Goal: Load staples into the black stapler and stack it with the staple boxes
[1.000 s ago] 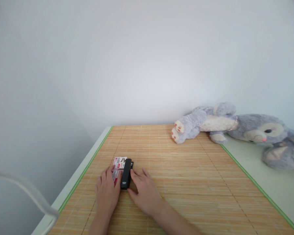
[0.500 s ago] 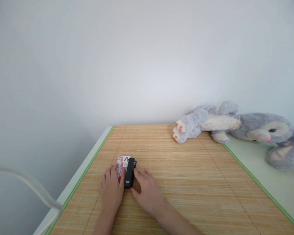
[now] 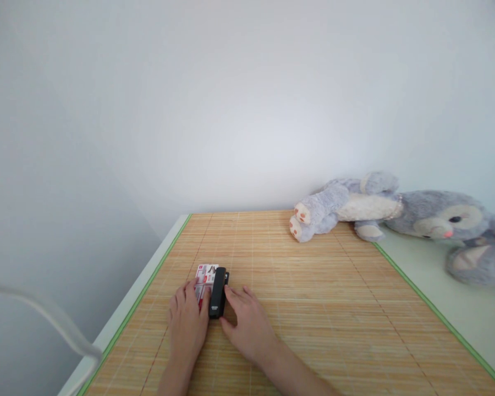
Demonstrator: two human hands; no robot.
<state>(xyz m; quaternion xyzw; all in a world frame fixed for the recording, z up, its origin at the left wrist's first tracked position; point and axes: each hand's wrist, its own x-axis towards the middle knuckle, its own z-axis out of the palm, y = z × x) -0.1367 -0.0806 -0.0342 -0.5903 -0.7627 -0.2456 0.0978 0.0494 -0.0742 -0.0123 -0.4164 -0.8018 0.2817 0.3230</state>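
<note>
A black stapler (image 3: 218, 294) lies lengthwise on the bamboo mat, its long axis pointing away from me. Against its left side is a small red and white box (image 3: 204, 278), partly covered by fingers. My left hand (image 3: 187, 319) rests over the box, thumb along the edge beside the stapler and the other fingers round the left side. My right hand (image 3: 249, 327) holds the stapler from the right, with the thumb at its near end and the fingertips along its side. Stapler and box sit side by side.
The bamboo mat (image 3: 313, 286) with green edging covers much of the white table (image 3: 449, 275). A grey plush toy (image 3: 367, 209) lies along the back right by the wall. A white cable (image 3: 61, 324) hangs at the lower left.
The view has shifted very slightly. Both hands, the stapler and the box stay in the same places relative to each other.
</note>
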